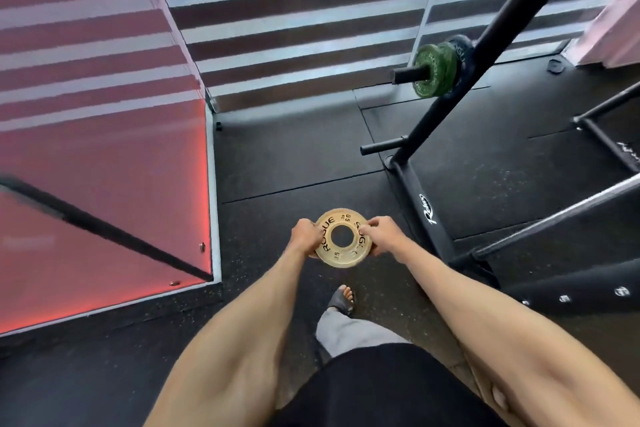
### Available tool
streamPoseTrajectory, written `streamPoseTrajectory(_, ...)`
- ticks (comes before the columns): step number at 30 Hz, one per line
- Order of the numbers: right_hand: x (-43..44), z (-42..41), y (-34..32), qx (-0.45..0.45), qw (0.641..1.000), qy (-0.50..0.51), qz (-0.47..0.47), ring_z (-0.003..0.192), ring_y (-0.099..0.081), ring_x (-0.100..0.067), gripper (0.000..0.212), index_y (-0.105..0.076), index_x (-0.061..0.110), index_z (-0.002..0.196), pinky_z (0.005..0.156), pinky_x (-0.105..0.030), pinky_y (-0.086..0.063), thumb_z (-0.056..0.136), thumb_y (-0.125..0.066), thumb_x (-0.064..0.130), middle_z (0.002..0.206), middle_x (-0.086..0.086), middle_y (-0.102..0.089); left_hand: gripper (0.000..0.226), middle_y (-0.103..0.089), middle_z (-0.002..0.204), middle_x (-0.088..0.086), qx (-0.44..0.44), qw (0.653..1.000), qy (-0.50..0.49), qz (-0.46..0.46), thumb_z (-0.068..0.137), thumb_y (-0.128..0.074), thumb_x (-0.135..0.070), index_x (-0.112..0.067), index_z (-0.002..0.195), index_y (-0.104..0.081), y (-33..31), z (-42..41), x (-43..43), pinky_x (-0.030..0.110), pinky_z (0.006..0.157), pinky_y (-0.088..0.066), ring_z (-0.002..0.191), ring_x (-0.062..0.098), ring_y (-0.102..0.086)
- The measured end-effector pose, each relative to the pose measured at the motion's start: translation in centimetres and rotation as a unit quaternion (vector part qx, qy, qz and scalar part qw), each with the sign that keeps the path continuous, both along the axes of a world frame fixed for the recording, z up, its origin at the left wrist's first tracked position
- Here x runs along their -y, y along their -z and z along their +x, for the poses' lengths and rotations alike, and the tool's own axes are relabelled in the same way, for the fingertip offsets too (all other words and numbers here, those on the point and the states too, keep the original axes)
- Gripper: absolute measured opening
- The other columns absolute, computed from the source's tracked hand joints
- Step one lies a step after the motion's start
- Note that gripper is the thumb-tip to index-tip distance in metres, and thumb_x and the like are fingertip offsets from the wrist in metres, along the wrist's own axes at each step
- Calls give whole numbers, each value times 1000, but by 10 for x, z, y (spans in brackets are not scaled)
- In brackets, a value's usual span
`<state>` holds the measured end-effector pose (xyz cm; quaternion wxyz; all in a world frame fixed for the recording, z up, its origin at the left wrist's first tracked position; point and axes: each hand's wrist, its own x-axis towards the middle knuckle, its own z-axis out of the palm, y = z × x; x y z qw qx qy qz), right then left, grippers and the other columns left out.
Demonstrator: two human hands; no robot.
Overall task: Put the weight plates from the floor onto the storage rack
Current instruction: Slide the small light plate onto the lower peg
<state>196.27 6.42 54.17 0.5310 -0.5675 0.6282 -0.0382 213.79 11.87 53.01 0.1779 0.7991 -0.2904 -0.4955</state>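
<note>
Two hands (305, 235) (381, 236) at plate (343, 257) edges

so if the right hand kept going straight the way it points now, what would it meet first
The round yellow metal weight plate that the right hand already grips; past it, probably the left hand on the opposite rim. The black storage rack lies off that line.

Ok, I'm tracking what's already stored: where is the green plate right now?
In the head view, upper right: the green plate sits on the upper peg of the rack, just in front of a black plate, above a bare lower peg.
</note>
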Motion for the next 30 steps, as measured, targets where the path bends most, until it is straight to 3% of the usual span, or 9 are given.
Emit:
streamPoseTrajectory(4, 72, 23, -14, 8, 999, 52, 1, 73, -71, -24, 21, -66, 7, 109, 54, -34, -59, 94, -61, 21, 93, -10, -71, 25, -72, 104, 21, 0, 999, 34, -7, 93, -50, -11, 3, 103, -69, -18, 27, 88, 36, 42, -56, 74, 32, -68)
streamPoseTrajectory(8, 132, 36, -28, 12, 994, 111, -15, 74, -70, -27, 20, -65, 9, 111, 52, -32, -54, 94, -63, 20, 102, -13, -72, 26, -71, 99, 16, 23, 997, 74, -21, 91, -49, -8, -1, 102, -71, -39, 41, 163, 35, 45, -56, 76, 30, -70)
streamPoseTrajectory(11, 171, 44, -34, 10, 989, 143, -29, 81, -73, -36, 8, -66, 12, 95, 63, -46, -61, 95, -61, 18, 98, -16, -73, 27, -72, 96, 15, 25, 994, 107, -28, 90, -47, -6, -1, 102, -71, -45, 51, 214, 28, 37, -53, 77, 31, -72)
streamPoseTrajectory(13, 197, 51, -34, -2, 987, 156, -46, 83, -73, -40, 16, -65, 14, 82, 72, -55, -60, 95, -60, 19, 95, -19, -74, 26, -72, 94, 15, 29, 990, 132, -31, 89, -49, -8, 1, 100, -71, -46, 59, 248, 26, 36, -51, 70, 29, -71)
streamPoseTrajectory(17, 253, 67, -30, -35, 980, 184, -67, 88, -69, -31, 23, -71, 8, 98, 68, -40, -55, 94, -63, 28, 106, -18, -74, 28, -74, 83, 18, 48, 980, 188, -55, 87, -49, -16, 2, 88, -70, -40, 77, 317, 38, 56, -61, 62, 30, -72)
streamPoseTrajectory(21, 303, 89, -38, -61, 961, 256, -85, 102, -68, -36, 28, -65, 4, 112, 86, -46, -56, 95, -63, 26, 113, -17, -71, 29, -73, 90, 17, 57, 955, 277, -87, 89, -49, -24, -1, 89, -67, -41, 95, 391, 43, 76, -60, 81, 34, -71)
streamPoseTrajectory(24, 331, 104, -42, -64, 943, 314, -89, 101, -67, -38, 23, -62, 5, 111, 77, -44, -55, 96, -61, 23, 112, -18, -70, 27, -72, 91, 15, 64, 932, 342, -106, 91, -50, -20, -1, 91, -68, -49, 104, 442, 41, 77, -59, 84, 32, -69)
streamPoseTrajectory(26, 347, 110, -42, -67, 928, 353, -94, 104, -66, -36, 22, -61, 5, 113, 83, -41, -53, 97, -60, 20, 114, -17, -69, 27, -72, 90, 14, 64, 914, 383, -120, 91, -50, -17, 1, 91, -70, -55, 105, 472, 38, 76, -56, 83, 30, -68)
streamPoseTrajectory(30, 374, 112, -42, -81, 901, 413, -108, 108, -63, -30, 20, -61, 5, 114, 77, -26, -38, 98, -56, 17, 118, -15, -68, 26, -72, 93, 14, 62, 893, 426, -134, 92, -51, -16, 1, 94, -70, -49, 95, 521, 33, 74, -50, 83, 26, -65)
